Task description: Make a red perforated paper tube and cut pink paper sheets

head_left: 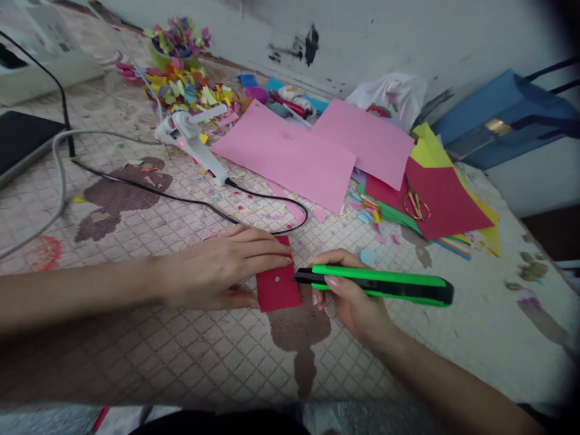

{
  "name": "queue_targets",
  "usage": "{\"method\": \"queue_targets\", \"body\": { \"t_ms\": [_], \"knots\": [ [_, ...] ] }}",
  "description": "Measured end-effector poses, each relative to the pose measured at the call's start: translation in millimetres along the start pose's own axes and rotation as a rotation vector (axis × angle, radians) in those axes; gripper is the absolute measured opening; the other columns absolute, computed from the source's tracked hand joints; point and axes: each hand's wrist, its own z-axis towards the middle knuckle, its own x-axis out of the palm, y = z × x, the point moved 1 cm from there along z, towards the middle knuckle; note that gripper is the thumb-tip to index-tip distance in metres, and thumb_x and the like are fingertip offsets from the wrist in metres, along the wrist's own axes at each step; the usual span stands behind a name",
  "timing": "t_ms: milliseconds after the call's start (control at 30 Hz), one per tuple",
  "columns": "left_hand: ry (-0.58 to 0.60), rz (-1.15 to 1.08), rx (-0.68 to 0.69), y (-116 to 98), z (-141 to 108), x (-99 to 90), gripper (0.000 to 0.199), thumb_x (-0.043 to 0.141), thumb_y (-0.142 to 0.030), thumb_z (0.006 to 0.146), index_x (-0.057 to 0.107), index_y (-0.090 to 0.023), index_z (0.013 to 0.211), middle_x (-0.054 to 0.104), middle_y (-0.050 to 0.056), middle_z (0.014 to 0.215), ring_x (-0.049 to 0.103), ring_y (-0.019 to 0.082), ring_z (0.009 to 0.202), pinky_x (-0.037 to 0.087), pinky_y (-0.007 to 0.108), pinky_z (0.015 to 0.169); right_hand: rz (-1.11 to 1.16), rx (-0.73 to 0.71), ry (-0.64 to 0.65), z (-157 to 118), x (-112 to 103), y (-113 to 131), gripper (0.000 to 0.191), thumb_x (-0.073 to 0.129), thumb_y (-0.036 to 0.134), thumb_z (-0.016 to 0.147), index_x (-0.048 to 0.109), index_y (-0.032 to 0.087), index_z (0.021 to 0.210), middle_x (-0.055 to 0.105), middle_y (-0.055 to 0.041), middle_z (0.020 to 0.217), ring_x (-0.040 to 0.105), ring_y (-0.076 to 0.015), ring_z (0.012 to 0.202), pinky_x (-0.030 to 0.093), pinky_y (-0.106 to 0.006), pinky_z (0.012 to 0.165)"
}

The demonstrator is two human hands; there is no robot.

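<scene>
A small red card [278, 290] with a pale dot on it lies on the patterned tablecloth [203, 362]. My left hand [226, 266] rests over the card's upper left part, fingers stretched out and pressing it flat. In my right hand [347, 290] is a green and black utility knife [394, 285], held between thumb and fingers. Its dark tip points left and is at the card's right edge; whether it touches the card I cannot tell.
A white glue gun [194, 145] with a black cable lies beyond my hands. Pink sheets [290, 157], red paper [448, 199] with golden scissors [415, 205], paper scraps [181, 84], a blue bag [502, 121] and a dark flat device [22, 142] surround the area.
</scene>
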Motion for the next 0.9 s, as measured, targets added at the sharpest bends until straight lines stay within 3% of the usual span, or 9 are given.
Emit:
{"method": "queue_targets", "body": {
  "t_ms": [133,200,333,467,600,733,900],
  "knots": [
    [0.178,-0.066,0.128,2.5,16.7,-9.4,0.061,0.064,-0.018,0.08,0.043,-0.023,0.137,0.05,0.01,0.142,0.034,0.028,0.138,0.026,0.049,0.114,0.112,-0.062,-0.062,5.3,1.4,8.4,0.013,0.06,0.025,0.078,0.064,0.022,0.09,0.061,0.0023,0.063,0.055,-0.0112,0.047,0.045,-0.022,0.041],
    [0.207,-0.12,0.147,3.9,25.4,-11.9,0.061,0.068,-0.019,0.077,0.047,-0.026,0.134,0.057,0.007,0.135,0.038,0.028,0.136,0.031,0.048,0.112,0.114,-0.081,-0.111,7.3,0.7,13.5,0.012,0.059,0.026,0.075,0.064,0.022,0.086,0.06,0.0022,0.066,0.053,-0.0105,0.046,0.041,-0.021,0.039],
    [0.166,-0.105,0.146,5.3,35.6,-11.1,0.057,0.074,-0.024,0.072,0.055,-0.024,0.125,0.061,0.01,0.123,0.053,0.029,0.12,0.041,0.043,0.102,0.077,-0.09,-0.16,10.7,-1.6,21.2,0.012,0.057,0.028,0.073,0.062,0.023,0.083,0.053,0.0039,0.063,0.05,-0.01,0.042,0.039,-0.022,0.038],
    [0.134,0.033,0.092,2.3,31.8,-6.0,0.048,0.071,-0.038,0.077,0.056,-0.021,0.12,0.062,0.011,0.114,0.056,0.028,0.106,0.043,0.041,0.093,0.05,-0.107,-0.153,11.0,-3.7,21.2,0.012,0.057,0.03,0.075,0.061,0.023,0.083,0.052,0.0041,0.061,0.049,-0.0103,0.042,0.039,-0.023,0.038],
    [0.066,0.138,-0.094,-3.2,18.5,-0.9,0.044,0.066,-0.046,0.08,0.058,-0.016,0.112,0.06,0.012,0.112,0.055,0.029,0.103,0.042,0.044,0.09,0.021,-0.127,-0.052,3.9,-2.8,15.1,0.012,0.058,0.029,0.08,0.062,0.024,0.091,0.058,0.0034,0.061,0.053,-0.0114,0.046,0.044,-0.023,0.041],
    [0.004,0.116,-0.207,-5.3,3.1,3.1,0.05,0.067,-0.05,0.078,0.056,-0.019,0.115,0.056,0.011,0.117,0.052,0.029,0.106,0.041,0.046,0.092,-0.218,-0.114,0.066,-5.9,5.5,14.3,0.015,0.058,0.025,0.086,0.063,0.024,0.1,0.066,0.0013,0.069,0.062,-0.0125,0.058,0.05,-0.023,0.051],
    [-0.038,-0.015,-0.224,-0.7,-5.6,5.6,0.048,0.067,-0.04,0.08,0.053,-0.021,0.122,0.053,0.01,0.12,0.05,0.027,0.109,0.042,0.043,0.094,-0.498,-0.222,0.055,-6.2,17.3,15.7,0.024,0.058,0.011,0.08,0.065,0.023,0.1,0.068,0.0002,0.079,0.065,-0.0127,0.066,0.052,-0.024,0.06]
  ]
}}
